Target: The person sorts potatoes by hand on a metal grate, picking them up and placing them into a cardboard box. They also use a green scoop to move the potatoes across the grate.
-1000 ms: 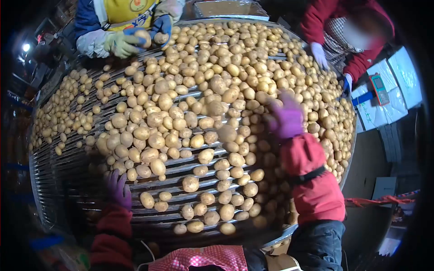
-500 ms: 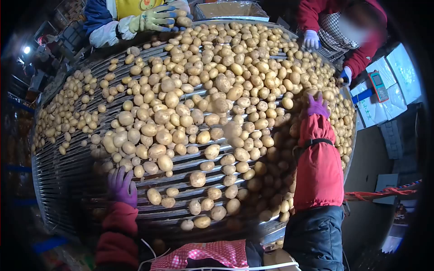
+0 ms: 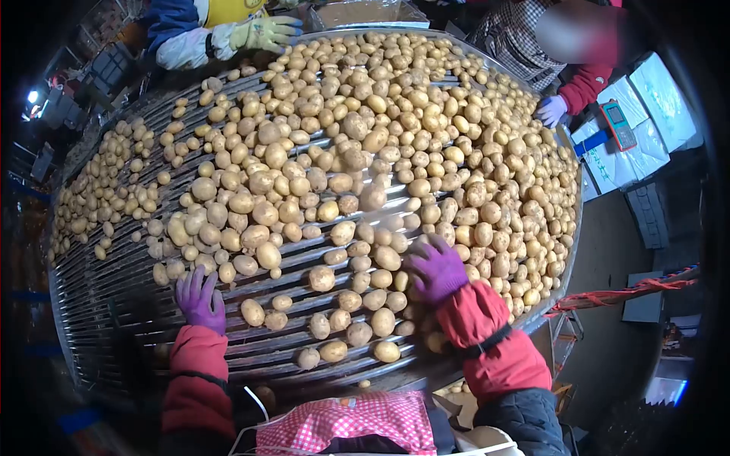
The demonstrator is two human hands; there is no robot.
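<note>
My left hand (image 3: 201, 302), in a purple glove, rests at the near left edge of the heap with its fingers spread, next to a few potatoes (image 3: 245, 265). My right hand (image 3: 438, 272), also gloved in purple, lies over potatoes right of the middle, fingers apart and pointing left; its fingertips are slightly blurred. Many tan, round potatoes cover a slatted metal sorting table (image 3: 296, 292). Loose potatoes (image 3: 322, 279) lie on the slats between my two hands. Neither hand is closed around a potato.
Across the table, a co-worker's gloved hand (image 3: 268, 33) is at the far left rim. Another co-worker's hand (image 3: 551, 111) rests at the far right rim. A red-and-teal handheld device (image 3: 618, 126) sits by white boxes (image 3: 635, 163). A red rope (image 3: 623, 292) stretches away at right.
My right hand has come back from the far right, leftward and nearer to me. Potatoes on the right have shifted. The far-left co-worker's hand no longer shows a potato.
</note>
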